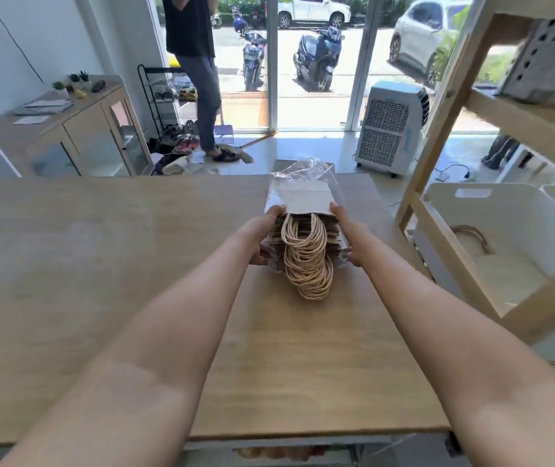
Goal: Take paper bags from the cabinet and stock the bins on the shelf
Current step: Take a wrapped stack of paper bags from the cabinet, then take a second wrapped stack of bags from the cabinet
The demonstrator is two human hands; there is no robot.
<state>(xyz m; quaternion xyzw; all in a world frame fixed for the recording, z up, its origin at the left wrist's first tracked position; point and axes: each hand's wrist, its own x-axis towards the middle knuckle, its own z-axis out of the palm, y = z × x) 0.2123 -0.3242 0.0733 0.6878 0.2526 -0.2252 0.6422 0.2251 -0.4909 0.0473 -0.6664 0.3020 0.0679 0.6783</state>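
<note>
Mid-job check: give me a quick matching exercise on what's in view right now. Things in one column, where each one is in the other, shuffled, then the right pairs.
Things:
1. stack of paper bags
2. white bin
3. plastic wrap
4. air cooler

Places:
A. on the floor by the glass door
B. on the wooden shelf at the right
C. held between the left hand and the right hand over the table
D. bunched at the far end of the stack

Pairs: 1-C, 2-B, 3-D, 4-A
</note>
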